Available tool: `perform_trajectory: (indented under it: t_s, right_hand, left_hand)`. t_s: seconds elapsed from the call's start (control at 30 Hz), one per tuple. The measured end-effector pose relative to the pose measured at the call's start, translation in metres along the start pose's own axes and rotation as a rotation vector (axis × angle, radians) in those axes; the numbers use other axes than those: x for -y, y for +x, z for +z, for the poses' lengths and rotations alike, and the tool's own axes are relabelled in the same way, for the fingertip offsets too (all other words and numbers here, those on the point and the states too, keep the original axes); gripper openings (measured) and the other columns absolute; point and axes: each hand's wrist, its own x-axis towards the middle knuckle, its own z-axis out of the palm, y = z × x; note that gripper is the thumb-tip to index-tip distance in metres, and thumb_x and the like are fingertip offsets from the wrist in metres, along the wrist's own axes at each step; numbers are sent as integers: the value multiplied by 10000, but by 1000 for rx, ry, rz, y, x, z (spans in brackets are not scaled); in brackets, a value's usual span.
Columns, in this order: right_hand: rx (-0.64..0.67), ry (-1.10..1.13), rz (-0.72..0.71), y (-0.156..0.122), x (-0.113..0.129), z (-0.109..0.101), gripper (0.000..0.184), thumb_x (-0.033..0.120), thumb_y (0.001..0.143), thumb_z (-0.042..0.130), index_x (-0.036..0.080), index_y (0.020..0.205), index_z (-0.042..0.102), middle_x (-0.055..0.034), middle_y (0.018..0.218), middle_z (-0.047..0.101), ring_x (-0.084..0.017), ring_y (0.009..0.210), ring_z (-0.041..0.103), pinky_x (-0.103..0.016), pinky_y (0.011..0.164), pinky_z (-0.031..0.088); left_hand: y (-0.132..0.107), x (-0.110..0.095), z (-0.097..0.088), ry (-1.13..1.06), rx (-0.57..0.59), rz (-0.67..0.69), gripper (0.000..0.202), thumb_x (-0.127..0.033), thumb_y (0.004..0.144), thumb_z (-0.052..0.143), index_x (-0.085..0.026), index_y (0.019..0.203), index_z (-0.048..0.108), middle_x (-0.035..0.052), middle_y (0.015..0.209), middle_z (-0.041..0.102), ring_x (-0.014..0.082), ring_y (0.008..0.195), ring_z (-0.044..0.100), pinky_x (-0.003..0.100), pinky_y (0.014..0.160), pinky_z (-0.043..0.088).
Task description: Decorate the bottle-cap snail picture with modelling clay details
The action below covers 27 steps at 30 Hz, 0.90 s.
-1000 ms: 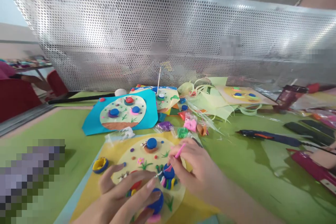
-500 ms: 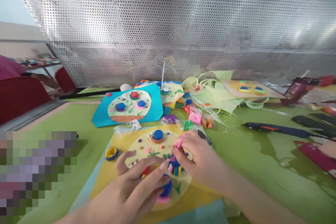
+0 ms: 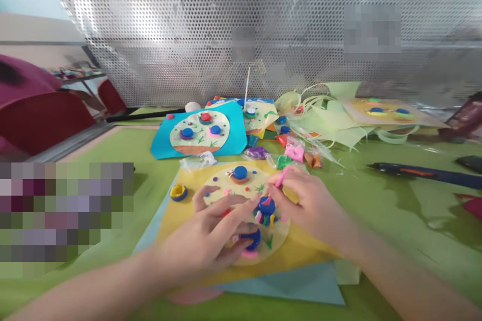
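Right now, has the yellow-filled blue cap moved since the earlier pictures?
No: the whole view has shifted, but against the yellow sheet, the yellow-filled blue cap keeps its place near the upper left edge.

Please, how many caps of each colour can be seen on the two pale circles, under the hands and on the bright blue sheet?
Blue caps: 5
Red cap: 1
Total: 6
Not counted: a red piece mostly covered by the left hand.

Green table (image 3: 380, 210), seen from where I stand: near centre, blue sheet (image 3: 301, 283) under yellow sheet (image 3: 301, 248); farther left, turquoise card (image 3: 238, 133); far right, pale-green paper scraps (image 3: 326, 128); right, dark slim tool (image 3: 422, 170).
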Motion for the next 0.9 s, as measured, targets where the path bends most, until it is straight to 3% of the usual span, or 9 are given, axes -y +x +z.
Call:
perform_trajectory:
  t_s: [0.33, 0.7, 0.9]
  right_hand:
    - [-36, -23, 14, -1, -2, -3, 216, 156, 867, 474, 206, 662, 522, -8, 682, 633, -155, 624, 540, -296, 601, 412]
    - [-39, -55, -1, -2, 1, -5, 229, 125, 858, 492, 197, 642, 512, 18, 633, 604, -124, 579, 511, -256, 580, 394]
    - [-40, -48, -7, -3, 2, -7, 254, 118, 843, 506, 201, 604, 509, 14, 629, 615, -124, 548, 531, -254, 554, 392]
  left_hand:
    - [-1, -1, 2, -193, -18, -90, 626, -170, 862, 534, -266, 1340, 142, -159, 881, 714, 88, 1148, 504, 320, 1080, 95]
    - [-1, 0, 4, -206, -32, -157, 685, -204, 853, 569, -278, 1362, 117, -122, 838, 720, 129, 1092, 548, 358, 1020, 133]
    - [1, -2, 9, -83, -23, -77, 725, -238, 831, 603, -264, 1377, 126, -66, 937, 718, 165, 1103, 547, 397, 1032, 115]
